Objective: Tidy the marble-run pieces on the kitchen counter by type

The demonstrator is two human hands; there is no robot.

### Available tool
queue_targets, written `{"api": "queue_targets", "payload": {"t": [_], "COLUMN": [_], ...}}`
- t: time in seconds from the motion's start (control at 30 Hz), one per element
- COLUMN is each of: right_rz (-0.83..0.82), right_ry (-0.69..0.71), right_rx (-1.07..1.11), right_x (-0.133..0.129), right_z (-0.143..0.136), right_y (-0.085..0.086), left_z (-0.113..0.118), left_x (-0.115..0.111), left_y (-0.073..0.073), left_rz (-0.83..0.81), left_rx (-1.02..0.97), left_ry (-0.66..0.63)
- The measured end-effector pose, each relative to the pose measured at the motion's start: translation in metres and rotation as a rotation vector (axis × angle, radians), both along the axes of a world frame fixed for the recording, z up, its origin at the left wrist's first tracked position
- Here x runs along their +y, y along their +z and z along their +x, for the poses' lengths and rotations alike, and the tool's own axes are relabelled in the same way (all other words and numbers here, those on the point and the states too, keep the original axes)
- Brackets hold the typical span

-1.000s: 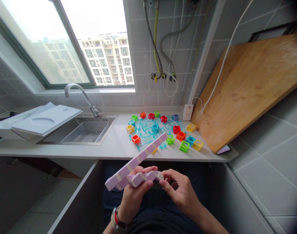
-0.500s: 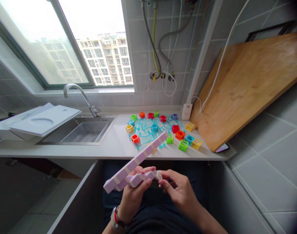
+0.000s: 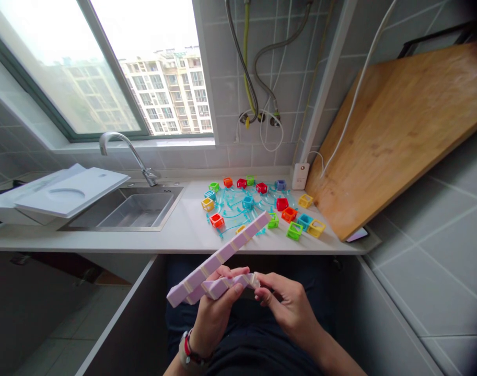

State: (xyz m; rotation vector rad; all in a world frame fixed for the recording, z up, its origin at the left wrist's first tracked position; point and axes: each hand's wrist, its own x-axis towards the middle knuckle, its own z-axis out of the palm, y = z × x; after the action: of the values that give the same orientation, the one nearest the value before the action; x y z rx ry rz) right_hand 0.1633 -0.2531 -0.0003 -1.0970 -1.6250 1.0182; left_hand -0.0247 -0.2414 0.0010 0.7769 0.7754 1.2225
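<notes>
My left hand is closed around a lilac segmented toy, a jointed chain of angular blocks with cream strips between them. Its long straight arm slants up and to the right, over the counter's front edge. A shorter zigzag part lies under my left thumb and ends in a whitish translucent end piece. My right hand has thumb and index finger pinched at that end piece, the other fingers curled in. On the counter beyond are hollow coloured cubes, such as a red cube and a green cube.
Thin translucent blue track pieces spread among several cubes on the white counter. Left are a steel sink, a faucet and a white panel. A wooden board leans at right, beside a white box.
The camera view has tilted slightly, so the counter sits a little higher in the picture. Both hands and the lilac toy keep nearly the same pose.
</notes>
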Motion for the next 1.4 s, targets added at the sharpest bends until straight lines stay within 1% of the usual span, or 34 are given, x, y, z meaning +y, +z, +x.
{"api": "queue_targets", "payload": {"t": [0.1, 0.23, 0.37, 0.47, 0.53, 0.63, 0.67, 0.73, 0.83, 0.9, 1.0, 1.07, 1.17, 1.23, 1.3, 1.37, 1.4], "right_rz": [0.024, 0.009, -0.060, -0.118, -0.163, -0.210, -0.201, -0.133, 0.018, 0.118, 0.209, 0.189, 0.069, 0.006, -0.019, -0.013, -0.003], "right_ry": [0.012, 0.008, -0.006, -0.018, -0.049, -0.156, -0.195, -0.271, -0.325, -0.311, -0.227, -0.152, -0.059, -0.025, -0.005, 0.005, 0.007], "right_rx": [-0.018, -0.018, -0.027, -0.029, 0.009, 0.077, 0.079, 0.052, -0.021, -0.081, -0.139, -0.132, -0.029, 0.051, 0.090, 0.092, 0.083], "right_x": [-0.001, -0.001, -0.001, 0.001, 0.004, 0.007, 0.008, 0.010, 0.012, 0.014, 0.019, 0.022, 0.024, 0.023, 0.022, 0.020, 0.019], "right_z": [0.002, 0.003, 0.001, 0.003, 0.008, 0.020, 0.024, 0.032, 0.037, 0.036, 0.028, 0.021, 0.011, 0.005, 0.002, 0.001, 0.001], "right_y": [0.000, 0.000, 0.002, 0.002, 0.000, -0.004, -0.004, -0.003, 0.004, 0.009, 0.017, 0.020, 0.025, 0.026, 0.026, 0.025, 0.024], "left_z": [0.001, 0.001, -0.001, -0.001, -0.001, -0.003, -0.004, -0.008, -0.012, -0.012, -0.009, -0.008, -0.008, -0.010, -0.010, -0.009, -0.007], "left_x": [0.000, 0.000, 0.003, 0.004, 0.005, 0.006, 0.006, 0.007, 0.008, 0.007, 0.004, 0.001, -0.004, -0.006, -0.007, -0.006, -0.005], "left_y": [0.002, 0.001, 0.000, 0.004, 0.009, 0.013, 0.014, 0.013, 0.011, 0.010, 0.012, 0.014, 0.016, 0.017, 0.016, 0.016, 0.015], "left_rz": [-0.005, -0.004, -0.034, -0.076, -0.095, -0.098, -0.095, -0.090, -0.085, -0.078, -0.058, -0.048, -0.040, -0.032, 0.014, 0.085, 0.120], "left_rx": [-0.008, -0.008, -0.003, -0.012, -0.024, 0.001, 0.022, 0.074, 0.132, 0.144, 0.100, 0.065, 0.059, 0.097, 0.186, 0.302, 0.349], "left_ry": [0.001, 0.000, -0.016, -0.027, -0.025, -0.034, -0.043, -0.081, -0.200, -0.303, -0.455, -0.532, -0.616, -0.659, -0.690, -0.675, -0.638]}}
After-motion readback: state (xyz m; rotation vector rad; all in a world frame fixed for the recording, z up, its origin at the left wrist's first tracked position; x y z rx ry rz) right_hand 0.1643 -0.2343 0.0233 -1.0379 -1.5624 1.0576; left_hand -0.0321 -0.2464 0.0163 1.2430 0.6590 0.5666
